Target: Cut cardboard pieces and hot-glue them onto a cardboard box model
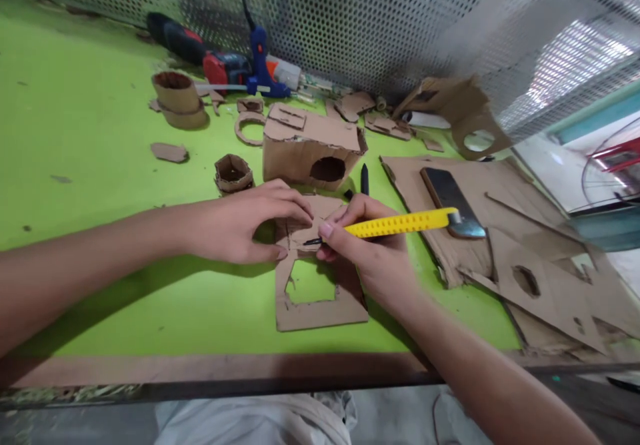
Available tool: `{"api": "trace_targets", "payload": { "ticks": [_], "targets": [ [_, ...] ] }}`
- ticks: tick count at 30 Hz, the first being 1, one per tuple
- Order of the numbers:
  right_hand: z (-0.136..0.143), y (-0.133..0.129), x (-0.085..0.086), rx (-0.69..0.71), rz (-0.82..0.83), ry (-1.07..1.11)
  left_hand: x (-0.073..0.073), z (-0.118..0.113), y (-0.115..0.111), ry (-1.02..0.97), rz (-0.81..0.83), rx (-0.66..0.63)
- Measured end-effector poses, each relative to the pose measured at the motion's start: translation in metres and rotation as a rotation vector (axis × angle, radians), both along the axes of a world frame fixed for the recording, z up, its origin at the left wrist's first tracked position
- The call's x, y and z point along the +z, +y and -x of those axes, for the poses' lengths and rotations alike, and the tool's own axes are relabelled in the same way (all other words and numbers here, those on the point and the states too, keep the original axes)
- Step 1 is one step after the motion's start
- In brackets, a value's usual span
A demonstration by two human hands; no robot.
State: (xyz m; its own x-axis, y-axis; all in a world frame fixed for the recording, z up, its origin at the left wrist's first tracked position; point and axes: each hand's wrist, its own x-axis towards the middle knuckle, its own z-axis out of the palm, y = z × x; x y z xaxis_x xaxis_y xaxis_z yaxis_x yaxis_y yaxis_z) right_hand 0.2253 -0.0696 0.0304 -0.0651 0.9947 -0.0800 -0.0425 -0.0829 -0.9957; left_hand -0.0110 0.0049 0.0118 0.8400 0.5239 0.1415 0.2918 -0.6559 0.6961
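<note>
Cardboard panel (320,317) beneath textured cutter (400,223)

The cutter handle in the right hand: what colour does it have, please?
The cutter handle is yellow; it shows best in the head view.

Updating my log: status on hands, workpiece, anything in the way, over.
Right hand holding yellow cutter, blade at cardboard panel. Left hand on panel, fingers close to blade. Cardboard box just beyond.
</note>
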Motion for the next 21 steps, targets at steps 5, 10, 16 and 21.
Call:
{"api": "trace_targets", "payload": {
  "ticks": [5,10,16,21],
  "targets": [
    [0.005,0.002,-0.003,0.032,0.051,-0.012,-0.001,0.0,0.002,-0.01,0.012,-0.002],
    [0.006,0.003,-0.006,0.031,0.066,-0.002,-0.001,0.0,0.002,0.021,0.014,0.002],
    [0.007,0.002,-0.008,0.036,0.05,-0.001,0.0,-0.001,0.002,0.02,0.018,0.008],
    [0.008,-0.004,-0.012,0.016,-0.033,-0.081,0.001,0.001,0.003,0.068,0.037,-0.002]
  ]
}}
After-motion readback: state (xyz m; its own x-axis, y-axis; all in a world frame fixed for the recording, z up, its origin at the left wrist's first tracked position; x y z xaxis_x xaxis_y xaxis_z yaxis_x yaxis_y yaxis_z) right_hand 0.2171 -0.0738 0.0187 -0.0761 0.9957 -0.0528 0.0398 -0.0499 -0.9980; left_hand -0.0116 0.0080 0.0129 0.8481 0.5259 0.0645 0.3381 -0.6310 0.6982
